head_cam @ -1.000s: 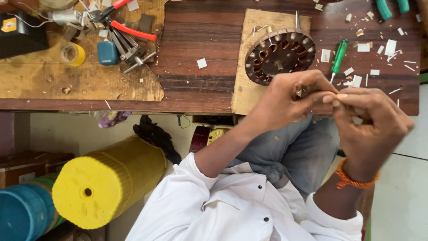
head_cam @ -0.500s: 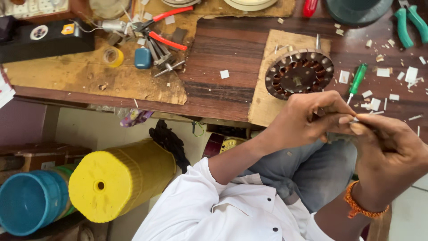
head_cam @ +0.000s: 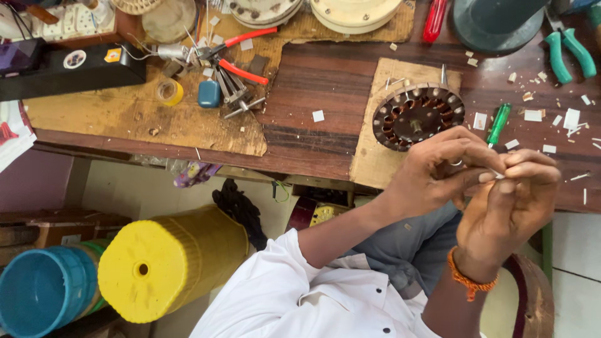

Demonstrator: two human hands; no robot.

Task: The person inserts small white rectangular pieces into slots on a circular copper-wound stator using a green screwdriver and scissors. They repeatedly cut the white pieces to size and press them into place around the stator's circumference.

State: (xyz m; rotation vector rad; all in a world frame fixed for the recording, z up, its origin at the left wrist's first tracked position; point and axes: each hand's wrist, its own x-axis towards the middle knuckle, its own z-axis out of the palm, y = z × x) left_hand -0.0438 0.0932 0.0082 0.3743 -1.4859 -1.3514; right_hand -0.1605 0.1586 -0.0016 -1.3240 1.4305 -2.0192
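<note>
White paper slip (head_cam: 498, 176) lies pinched between the fingers of both hands (head_cam: 438, 166) (head_cam: 510, 200), stator (head_cam: 418, 116) just beyond on the tabletop (head_cam: 313, 134).

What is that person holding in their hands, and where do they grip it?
A tiny white piece, pinched between the fingertips of the left hand and right hand; what it is cannot be told.

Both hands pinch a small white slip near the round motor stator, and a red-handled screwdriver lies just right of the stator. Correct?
Not quite: in the head view the screwdriver right of the stator has a green handle. The left hand and right hand do pinch the small white slip.
</note>
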